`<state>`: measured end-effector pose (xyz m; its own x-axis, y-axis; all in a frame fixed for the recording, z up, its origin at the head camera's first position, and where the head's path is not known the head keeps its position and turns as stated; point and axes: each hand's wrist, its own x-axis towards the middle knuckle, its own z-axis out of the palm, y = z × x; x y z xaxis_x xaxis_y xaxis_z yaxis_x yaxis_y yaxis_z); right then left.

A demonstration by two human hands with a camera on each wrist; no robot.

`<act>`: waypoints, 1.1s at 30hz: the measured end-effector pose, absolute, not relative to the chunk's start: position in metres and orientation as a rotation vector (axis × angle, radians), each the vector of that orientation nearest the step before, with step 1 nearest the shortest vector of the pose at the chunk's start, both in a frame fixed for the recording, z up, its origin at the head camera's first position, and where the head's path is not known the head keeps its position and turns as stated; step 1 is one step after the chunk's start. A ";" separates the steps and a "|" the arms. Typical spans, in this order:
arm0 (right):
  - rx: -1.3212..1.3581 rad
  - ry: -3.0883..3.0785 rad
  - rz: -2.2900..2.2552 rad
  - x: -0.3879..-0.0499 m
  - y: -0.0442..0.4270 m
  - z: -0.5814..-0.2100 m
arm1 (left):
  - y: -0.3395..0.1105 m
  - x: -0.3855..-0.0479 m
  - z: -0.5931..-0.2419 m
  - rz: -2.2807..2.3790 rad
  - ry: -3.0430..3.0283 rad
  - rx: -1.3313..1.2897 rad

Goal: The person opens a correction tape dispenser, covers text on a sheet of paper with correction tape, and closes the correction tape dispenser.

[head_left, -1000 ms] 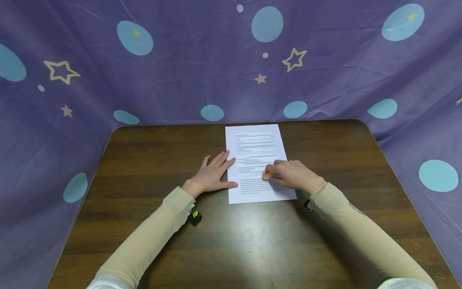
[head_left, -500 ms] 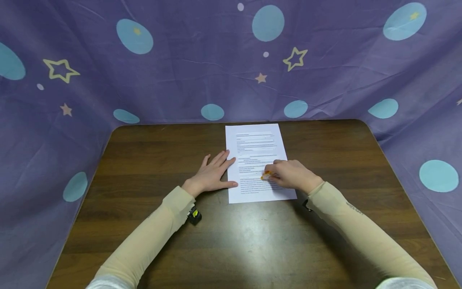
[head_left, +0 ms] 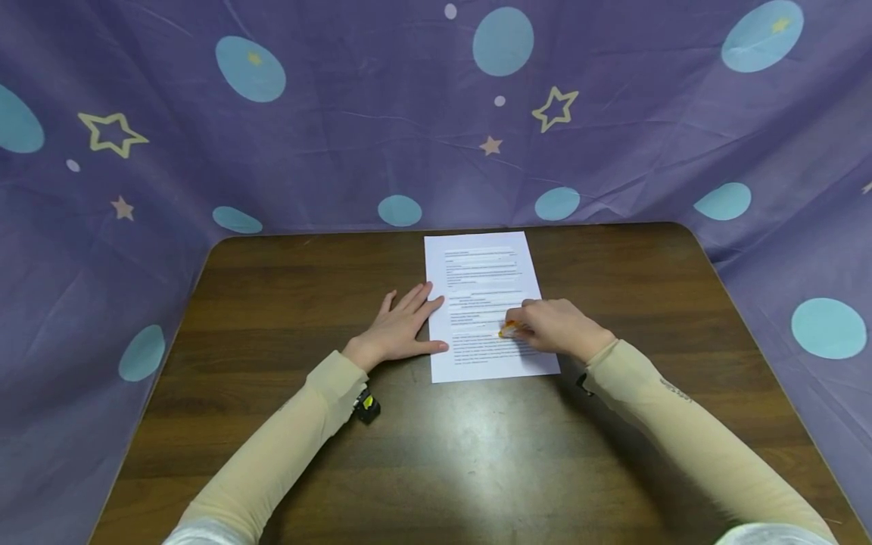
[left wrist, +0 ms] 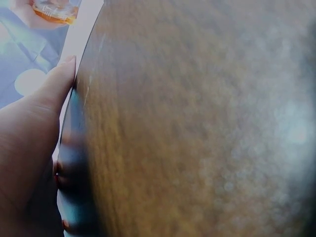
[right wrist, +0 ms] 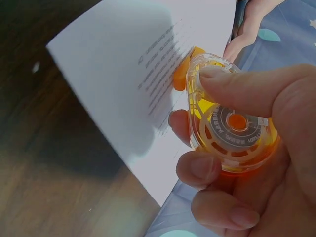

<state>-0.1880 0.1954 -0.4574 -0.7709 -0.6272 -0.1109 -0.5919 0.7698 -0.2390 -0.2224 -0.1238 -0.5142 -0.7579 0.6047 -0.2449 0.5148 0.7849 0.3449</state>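
Note:
A white printed sheet [head_left: 446,367] lies flat on the table, with white strips covering parts of some lines. My left hand [head_left: 397,333] is spread flat at its left edge, thumb and fingertips on the paper. In my right hand [head_left: 562,329] I grip a clear and orange correction tape dispenser [right wrist: 229,118], thumb on its near side and fingers curled round its back. Its orange tip [right wrist: 181,74] points down at the text in the lower half of the sheet. Whether the tip touches the paper is hard to tell.
The brown wooden table [head_left: 436,469] extends on every side of the sheet. Purple curtains [head_left: 327,136] with stars and blue ovals hang behind the far edge and along both sides. Wrist cameras, one being the black one [head_left: 366,407], sit under my sleeves.
My right hand has shifted slightly to the right over the page with the correction tape dispenser. The left hand and the sheet have stayed in place.

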 end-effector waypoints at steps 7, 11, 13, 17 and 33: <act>-0.928 2.788 -0.276 -0.187 0.208 -0.456 | -0.123 -0.219 -0.506 0.381 2.629 0.863; -0.894 2.789 -0.255 -0.187 0.215 -0.457 | -0.124 -0.220 -0.506 0.389 2.632 0.867; -0.877 2.789 -0.243 -0.187 0.219 -0.457 | -0.124 -0.220 -0.508 0.383 2.633 0.865; -0.865 2.797 -0.241 -0.186 0.227 -0.457 | -0.124 -0.221 -0.511 0.370 2.633 0.860; -0.771 2.832 -0.305 -0.180 0.248 -0.458 | -0.123 -0.219 -0.504 0.340 2.630 0.858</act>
